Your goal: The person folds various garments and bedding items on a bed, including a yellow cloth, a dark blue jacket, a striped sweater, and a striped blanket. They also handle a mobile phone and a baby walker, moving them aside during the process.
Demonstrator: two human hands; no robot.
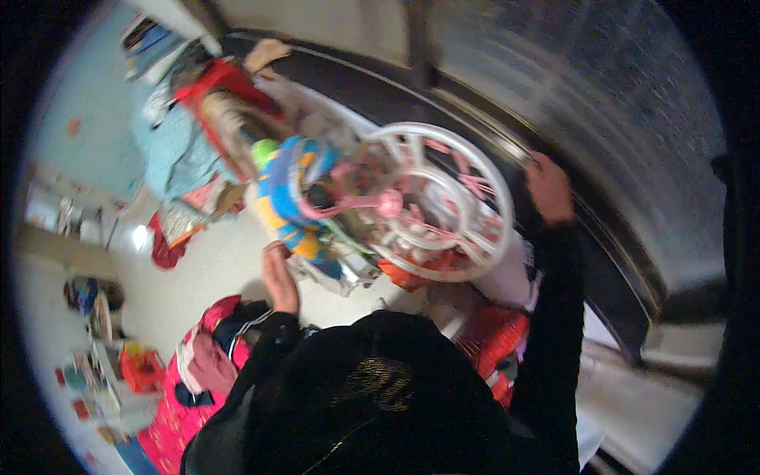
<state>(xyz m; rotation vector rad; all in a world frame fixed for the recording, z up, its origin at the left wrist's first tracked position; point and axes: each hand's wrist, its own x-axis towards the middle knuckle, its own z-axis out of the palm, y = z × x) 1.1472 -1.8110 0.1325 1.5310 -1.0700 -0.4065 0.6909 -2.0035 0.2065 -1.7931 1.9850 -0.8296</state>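
My left hand (280, 278) hangs low, by the lower edge of a blue, yellow and orange patterned soft item (279, 187). Nothing shows in its fingers, and whether they touch the item is unclear. My right hand (551, 189) is raised at the dark frame (594, 222) of a large panel; blur hides whether its fingers grip the edge. Between my hands is a white round plastic rack (504, 202) with spokes and pink clip-like parts (390, 203). Beside it, a pink curved handle or hook (309, 208) overlaps the patterned item.
A glassy panel (564, 77) fills the upper right. Clothes and a red bag-like item (222, 83) are piled upper left. Pink patterned fabric (172, 424) lies lower left, near an orange-red plastic stool or basket (141, 369). Red items (496, 335) sit below the rack. The floor (154, 291) is pale.
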